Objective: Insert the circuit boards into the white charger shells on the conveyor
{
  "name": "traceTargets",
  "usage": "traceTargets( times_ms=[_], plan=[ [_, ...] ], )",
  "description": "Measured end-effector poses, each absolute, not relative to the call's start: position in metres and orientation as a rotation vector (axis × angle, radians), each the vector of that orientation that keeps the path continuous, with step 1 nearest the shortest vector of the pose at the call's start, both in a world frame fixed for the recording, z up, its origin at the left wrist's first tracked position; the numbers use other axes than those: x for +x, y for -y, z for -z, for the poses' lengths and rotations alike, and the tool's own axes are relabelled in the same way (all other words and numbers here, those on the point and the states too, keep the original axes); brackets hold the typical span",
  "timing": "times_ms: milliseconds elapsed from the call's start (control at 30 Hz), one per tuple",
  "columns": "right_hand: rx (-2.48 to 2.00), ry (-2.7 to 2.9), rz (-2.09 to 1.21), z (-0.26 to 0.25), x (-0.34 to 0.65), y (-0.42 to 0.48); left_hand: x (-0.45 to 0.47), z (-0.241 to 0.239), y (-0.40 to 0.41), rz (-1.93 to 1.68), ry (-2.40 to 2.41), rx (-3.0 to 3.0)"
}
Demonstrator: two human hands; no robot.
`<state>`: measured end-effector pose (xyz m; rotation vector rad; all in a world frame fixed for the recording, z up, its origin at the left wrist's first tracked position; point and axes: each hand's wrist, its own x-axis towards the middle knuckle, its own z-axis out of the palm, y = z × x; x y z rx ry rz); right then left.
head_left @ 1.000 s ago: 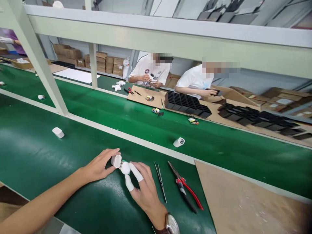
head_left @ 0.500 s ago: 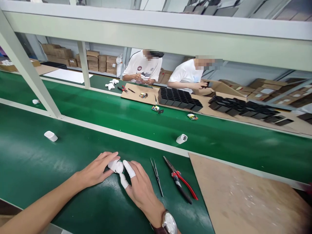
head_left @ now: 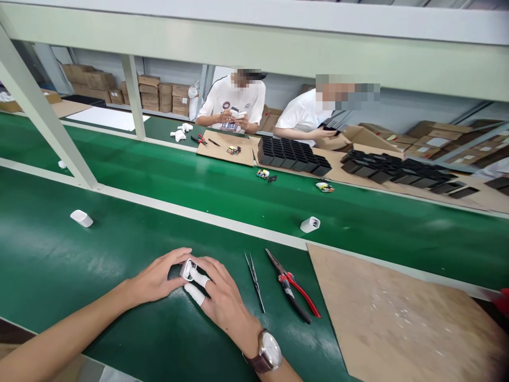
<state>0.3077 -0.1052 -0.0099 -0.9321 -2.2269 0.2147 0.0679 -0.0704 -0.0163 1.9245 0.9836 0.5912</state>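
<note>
The left hand (head_left: 161, 276) clamps its fingers on a white, rounded plastic shell (head_left: 184, 271) at the green counter (head_left: 143, 339), white and dark parts (head_left: 188, 267) already inside; the right hand (head_left: 225, 297) meets its mouth, finger grip unclear. Full seating cannot be told.

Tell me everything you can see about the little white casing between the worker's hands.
The small white casing looks like smooth plastic: a short, hollow body with a rounded, roughly rectangular open end. It is held tilted, its mouth toward the camera and the right hand. The left hand grips it between fingers and thumb, while a white-covered right finger is at the opening. White and dark parts show inside, too small to identify. Whether it touches the green tabletop is unclear.
</note>
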Motion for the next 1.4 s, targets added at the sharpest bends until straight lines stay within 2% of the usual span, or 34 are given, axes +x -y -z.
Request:
traceTargets(
  times_ms=[200, 500, 733, 1000, 1133, 1267, 1400],
  plan=[
    [-0.944, 2.119, -0.344, 0.008, 0.300, 0.103, 0.068, 0.009, 0.068, -0.561, -0.913, 1.939],
    [-0.952, 2.348, -0.056, 0.003, 0.298, 0.101, 0.070, 0.007, 0.066, -0.467, -0.897, 1.963],
    [-0.970, 2.019, -0.498, 0.015, 0.305, 0.100, 0.069, 0.010, 0.070, -0.528, -0.893, 2.080],
    [-1.133, 1.981, -0.252, 0.028, 0.313, 0.095, 0.070, 0.019, 0.067, -0.915, -0.801, 2.413],
    [-1.114, 2.049, -0.143, 0.032, 0.312, 0.094, 0.070, 0.011, 0.071, -0.867, -0.877, 2.394],
    [-1.146, 2.148, -0.026, 0.037, 0.311, 0.094, 0.075, 0.008, 0.072, -0.778, -0.892, 2.251],
    [-1.198, 2.244, 0.053, 0.035, 0.309, 0.096, 0.077, 0.008, 0.066, -0.984, -0.981, 1.519]
  ],
)
